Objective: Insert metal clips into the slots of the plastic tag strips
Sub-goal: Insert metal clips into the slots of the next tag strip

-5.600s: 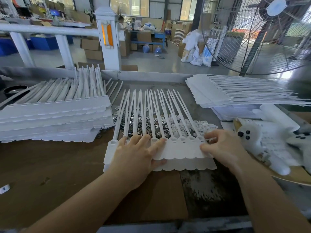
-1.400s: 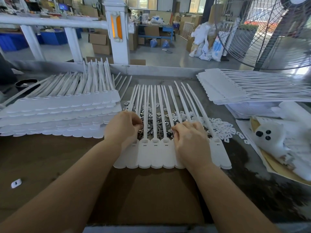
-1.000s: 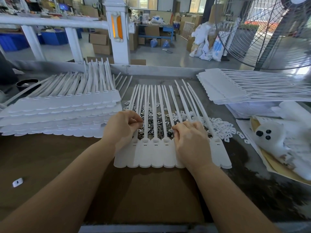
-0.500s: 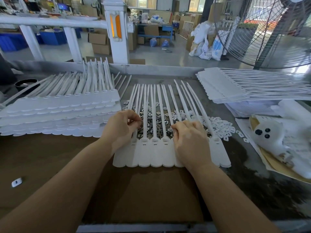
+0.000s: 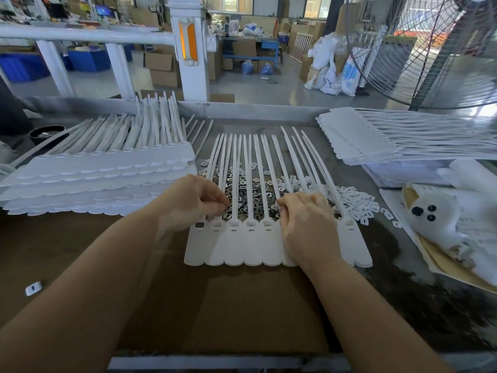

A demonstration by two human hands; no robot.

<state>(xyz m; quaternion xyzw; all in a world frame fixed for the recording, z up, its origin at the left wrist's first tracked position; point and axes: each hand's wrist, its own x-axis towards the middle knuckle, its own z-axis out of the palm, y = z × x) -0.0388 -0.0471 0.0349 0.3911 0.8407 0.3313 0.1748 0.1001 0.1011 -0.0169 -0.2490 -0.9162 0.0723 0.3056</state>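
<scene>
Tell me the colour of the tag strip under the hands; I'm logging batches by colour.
White: the tag strip is plain white plastic, clearest in the head view.

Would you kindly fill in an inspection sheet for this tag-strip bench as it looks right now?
Surface: brown bench top, worn and dark at the right.
Job's things: tag strip lying flat before the person; loose metal clips under its tails; white plastic pieces beside them.
Clutter: stacked strips at left, another stack at right, plush toy, one stray white piece.
Hands: left hand pinches something small at the strip's left end; right hand rests on the strip, fingers curled.
Cables: nothing seen.
Surroundings: large fan, white railing post, cardboard boxes.
</scene>
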